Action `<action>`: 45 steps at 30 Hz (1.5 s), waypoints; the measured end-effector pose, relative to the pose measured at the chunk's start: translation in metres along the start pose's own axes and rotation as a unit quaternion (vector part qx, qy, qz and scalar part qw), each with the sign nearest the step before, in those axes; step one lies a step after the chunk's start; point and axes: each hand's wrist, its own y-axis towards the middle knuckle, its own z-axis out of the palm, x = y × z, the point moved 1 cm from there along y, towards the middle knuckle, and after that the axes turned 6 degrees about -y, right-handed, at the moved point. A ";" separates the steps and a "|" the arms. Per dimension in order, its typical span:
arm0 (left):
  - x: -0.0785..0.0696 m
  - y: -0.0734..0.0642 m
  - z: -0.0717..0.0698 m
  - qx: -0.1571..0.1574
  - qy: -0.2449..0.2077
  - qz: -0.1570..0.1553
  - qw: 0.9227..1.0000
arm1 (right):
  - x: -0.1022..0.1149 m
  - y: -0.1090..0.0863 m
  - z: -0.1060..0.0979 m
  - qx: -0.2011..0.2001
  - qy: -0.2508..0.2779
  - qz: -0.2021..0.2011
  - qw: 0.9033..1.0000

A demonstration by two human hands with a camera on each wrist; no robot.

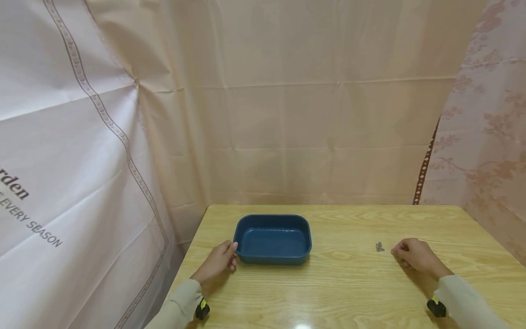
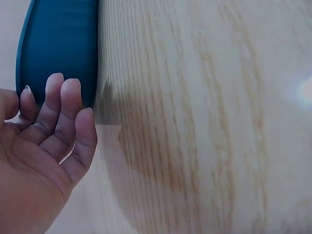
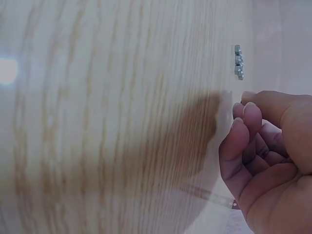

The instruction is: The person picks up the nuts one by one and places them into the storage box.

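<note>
A dark blue rectangular tub [image 1: 273, 262] stands on the wooden table, its inside bare. At its left end my left hand [image 1: 218, 259] pinches the rim between thumb and fingers; in the left wrist view the fingertips [image 2: 70, 90] lie against the tub's outer wall [image 2: 61, 44]. A small cluster of silvery metal nuts [image 1: 380, 247] lies on the table to the right. Just right of the nuts is my right hand [image 1: 415, 257], fingers loosely curled, with nothing seen in it. The right wrist view shows the nuts [image 3: 238, 62] apart from its fingertips [image 3: 251, 112].
The light wood table [image 1: 341, 292] extends in front of both hands and between tub and nuts. Beige cloth [image 1: 308, 114] hangs behind its far edge. Printed cloths hang at the left [image 1: 82, 183] and right [image 1: 489, 151]. Each wrist wears a black and yellow strap.
</note>
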 end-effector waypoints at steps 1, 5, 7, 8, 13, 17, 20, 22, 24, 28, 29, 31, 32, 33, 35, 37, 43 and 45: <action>0.000 0.000 0.000 0.000 0.000 0.000 1.000 | 0.001 0.000 -0.001 -0.003 -0.001 -0.001 1.000; 0.000 0.000 -0.001 -0.001 0.002 0.000 1.000 | 0.005 0.000 -0.003 -0.012 -0.007 -0.011 1.000; 0.000 0.001 -0.001 -0.001 0.002 0.000 1.000 | 0.007 -0.001 -0.004 -0.015 -0.013 -0.018 1.000; 0.000 0.001 -0.001 -0.002 0.003 0.000 1.000 | 0.008 -0.001 -0.004 -0.017 -0.016 -0.024 0.999; 0.001 0.002 0.000 -0.004 0.002 0.001 1.000 | 0.011 -0.002 -0.002 -0.019 -0.009 -0.030 0.999; 0.003 0.002 0.001 -0.003 -0.003 -0.002 1.000 | 0.014 -0.003 -0.001 -0.011 0.011 -0.026 1.000; 0.003 0.001 0.001 -0.002 -0.006 -0.002 1.000 | 0.016 -0.004 -0.001 -0.004 0.021 -0.026 0.999; 0.003 0.000 0.001 -0.001 -0.007 0.000 1.000 | 0.018 -0.004 -0.002 -0.002 0.024 -0.027 0.999; 0.002 0.000 0.001 -0.001 -0.007 0.002 1.000 | 0.019 -0.003 -0.002 -0.002 0.023 -0.029 0.999; 0.001 0.000 0.001 -0.001 -0.010 0.005 1.000 | 0.021 -0.002 -0.002 -0.008 0.017 -0.038 0.999; 0.001 -0.001 0.001 -0.001 -0.010 0.004 1.000 | 0.022 -0.002 -0.002 -0.010 0.016 -0.041 0.999; 0.001 -0.001 0.001 -0.002 -0.010 0.003 1.000 | 0.024 -0.002 -0.002 -0.013 0.013 -0.047 0.999; 0.001 -0.001 0.001 -0.002 -0.008 0.003 1.000 | 0.025 -0.002 -0.002 -0.015 0.013 -0.049 0.999; 0.001 -0.001 0.001 -0.002 -0.006 0.003 1.000 | 0.026 -0.002 -0.002 -0.016 0.011 -0.052 0.998; 0.001 -0.001 0.001 -0.003 -0.001 0.003 1.000 | 0.029 -0.002 -0.002 -0.017 0.009 -0.058 0.998; 0.001 0.000 0.001 -0.003 0.002 0.003 1.000 | 0.032 -0.001 -0.002 -0.019 0.008 -0.060 0.998; -0.002 -0.002 0.001 0.001 -0.004 -0.003 1.000 | 0.038 0.001 -0.002 -0.029 -0.004 -0.075 0.997; -0.003 -0.003 0.001 0.000 -0.007 -0.004 1.000 | 0.040 0.001 -0.002 -0.030 -0.005 -0.080 0.996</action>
